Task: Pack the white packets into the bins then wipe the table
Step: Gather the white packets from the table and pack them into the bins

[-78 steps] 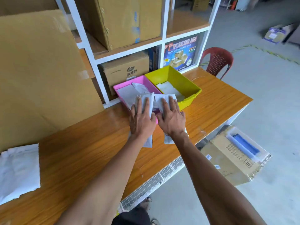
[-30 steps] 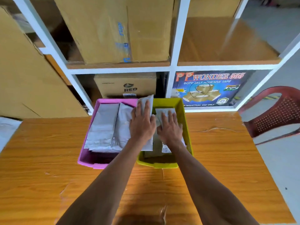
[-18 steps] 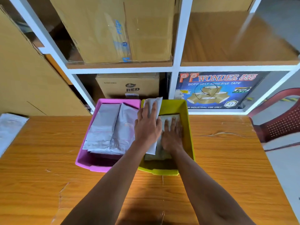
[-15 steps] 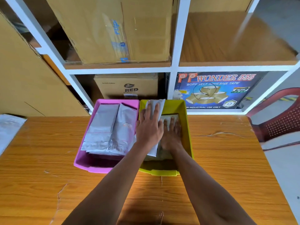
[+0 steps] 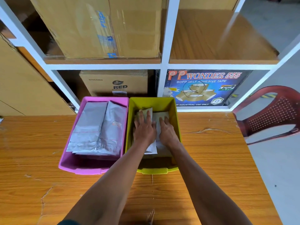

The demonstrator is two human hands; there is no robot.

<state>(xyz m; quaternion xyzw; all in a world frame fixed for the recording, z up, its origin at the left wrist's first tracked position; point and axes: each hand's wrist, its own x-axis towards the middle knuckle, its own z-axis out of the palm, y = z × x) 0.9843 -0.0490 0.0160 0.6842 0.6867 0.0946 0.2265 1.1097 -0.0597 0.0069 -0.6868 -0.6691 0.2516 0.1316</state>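
Note:
Two bins stand side by side at the back of the wooden table [image 5: 48, 184]. The pink bin [image 5: 84, 169] on the left holds several white packets [image 5: 95, 127] lying flat. Inside the yellow-green bin [image 5: 154, 101] on the right lie more white packets [image 5: 151, 148]. My left hand [image 5: 143, 129] presses flat, palm down, on one packet in that bin. My right hand [image 5: 168, 131] lies beside it, palm down on another packet. The fingers of both hands are spread, and neither curls around a packet. My hands hide most of the packets under them.
A white shelf unit [image 5: 164, 65] rises right behind the bins, with cardboard boxes [image 5: 103, 26] and a blue tape carton [image 5: 203, 88] in it. A large cardboard sheet [image 5: 21, 88] leans at the left. A red plastic chair [image 5: 272, 114] stands at the table's right end.
Both hands carried packets from the table in front of the bins into the yellow-green bin and lowered them down to its bottom. The view has shifted to face the bins squarely.

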